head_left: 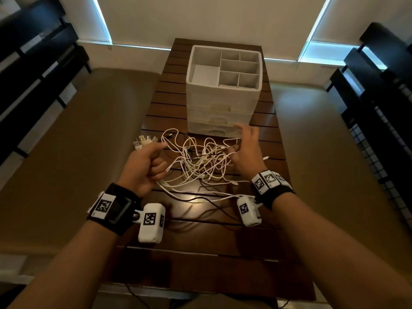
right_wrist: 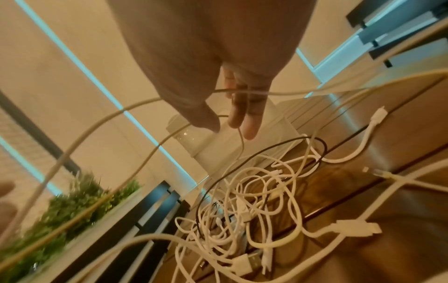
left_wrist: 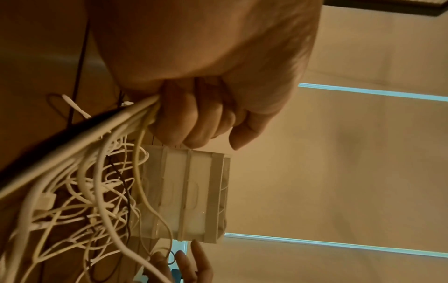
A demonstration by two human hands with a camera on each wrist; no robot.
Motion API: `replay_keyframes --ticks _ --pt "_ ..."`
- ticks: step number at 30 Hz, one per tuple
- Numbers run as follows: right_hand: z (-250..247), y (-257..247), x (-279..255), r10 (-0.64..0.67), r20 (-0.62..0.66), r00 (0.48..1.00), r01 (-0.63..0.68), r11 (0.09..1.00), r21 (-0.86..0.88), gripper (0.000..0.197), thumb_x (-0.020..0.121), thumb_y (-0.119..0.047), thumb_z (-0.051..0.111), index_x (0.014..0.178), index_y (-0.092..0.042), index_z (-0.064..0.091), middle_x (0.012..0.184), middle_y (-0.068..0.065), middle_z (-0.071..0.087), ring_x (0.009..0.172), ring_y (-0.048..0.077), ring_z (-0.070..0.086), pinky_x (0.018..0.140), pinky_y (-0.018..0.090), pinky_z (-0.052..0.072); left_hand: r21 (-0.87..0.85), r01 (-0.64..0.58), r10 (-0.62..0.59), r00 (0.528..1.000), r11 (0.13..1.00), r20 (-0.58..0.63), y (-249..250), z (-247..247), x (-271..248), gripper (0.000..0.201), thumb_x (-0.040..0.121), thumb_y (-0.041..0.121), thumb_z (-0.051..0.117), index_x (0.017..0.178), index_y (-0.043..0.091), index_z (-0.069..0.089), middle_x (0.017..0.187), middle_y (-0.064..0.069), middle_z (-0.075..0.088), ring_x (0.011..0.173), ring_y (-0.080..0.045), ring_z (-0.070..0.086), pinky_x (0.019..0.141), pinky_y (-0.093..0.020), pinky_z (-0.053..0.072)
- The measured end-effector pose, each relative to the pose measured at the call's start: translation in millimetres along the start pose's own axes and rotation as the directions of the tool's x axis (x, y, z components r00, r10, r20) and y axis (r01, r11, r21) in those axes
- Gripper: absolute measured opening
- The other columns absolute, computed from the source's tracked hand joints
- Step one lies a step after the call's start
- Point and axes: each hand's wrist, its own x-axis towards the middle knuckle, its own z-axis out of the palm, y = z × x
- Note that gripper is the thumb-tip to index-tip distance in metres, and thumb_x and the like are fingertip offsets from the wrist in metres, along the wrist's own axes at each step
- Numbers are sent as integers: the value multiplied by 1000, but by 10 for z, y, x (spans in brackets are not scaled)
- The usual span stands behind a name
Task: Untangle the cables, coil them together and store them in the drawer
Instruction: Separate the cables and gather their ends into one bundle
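**Cable mess, mid-untangle**

Nearest the camera, the left hand [head_left: 142, 168] is fisted tight around a bundle of cable ends, with the USB plugs [head_left: 143, 142] fanning out past the thumb. The right hand [head_left: 246, 150] sits a bit further out, fingers spread and loose, threaded into strands at the far edge of the pile, not really clamping anything. Between them, the cables [head_left: 205, 161], mostly white plus a black one, lie knotted on the slatted wooden table [head_left: 200, 253]. Just behind that stands the white drawer unit [head_left: 223, 94], drawers shut, divided tray on top.
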Motion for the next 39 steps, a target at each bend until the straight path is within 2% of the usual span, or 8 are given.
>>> replay_keyframes --ticks 4,8,11,19,23,28,32,39 --pt "-62 59 81 132 241 961 -94 982 -163 70 82 -24 87 142 -25 50 140 9 39 107 23 61 96 36 55 26 -16 16 1000 1000 14 -45 -42 -19 51 103 22 56 62 27 24 52 6 9 37 -8 11 37 -19 10" --pt "-210 -60 112 328 660 676 72 862 -502 92 78 -28 88 154 -40 38 156 5 37 129 30 55 100 43 55 -8 -49 49 998 999 47 26 23 -75 61 107 25 46 46 23 50 43 11 19 46 -14 2 43 -27 4" --pt "-366 -301 135 306 714 630 142 858 -493 87 83 -25 82 155 -42 37 160 -1 35 137 28 48 106 44 50 -77 -96 99 994 992 36 30 -26 -33 59 107 29 47 52 24 28 44 9 19 41 -11 7 37 -23 8" --pt "-358 -448 208 207 515 832 295 621 -726 20 98 -9 55 111 -8 69 114 16 68 106 37 67 87 42 56 -55 -134 137 990 989 40 20 -50 -12 56 106 29 49 53 27 31 46 9 19 39 -9 10 36 -22 10" --pt "-464 -536 409 -59 213 975 170 815 -554 15 100 -21 59 98 -16 73 91 8 71 84 28 68 80 45 60 52 -105 106 994 993 -19 -14 -11 -51 54 104 26 55 54 28 33 50 8 15 48 -15 5 43 -25 6" --pt "-798 -985 502 -269 -361 893 269 962 -52 22 105 -29 55 88 -15 62 71 -6 59 60 8 57 58 19 46 93 -99 104 994 991 -45 -99 -3 -38 47 103 23 57 61 27 36 52 7 15 40 -9 14 39 -18 13" --pt "-801 -988 499 -107 -65 992 104 993 -48 21 107 -29 54 93 -15 63 74 2 67 50 3 63 51 31 58 128 -94 101 993 987 -54 -129 -15 -34 45 101 23 60 66 26 31 53 6 15 39 -9 15 38 -16 16" --pt "-874 -1267 521 -153 -256 955 216 946 243 22 108 -29 52 98 -11 58 77 15 69 49 16 65 41 27 51 190 -112 128 989 975 -74 -123 45 -63 44 100 24 63 65 28 37 59 3 15 45 -11 15 46 -24 10"
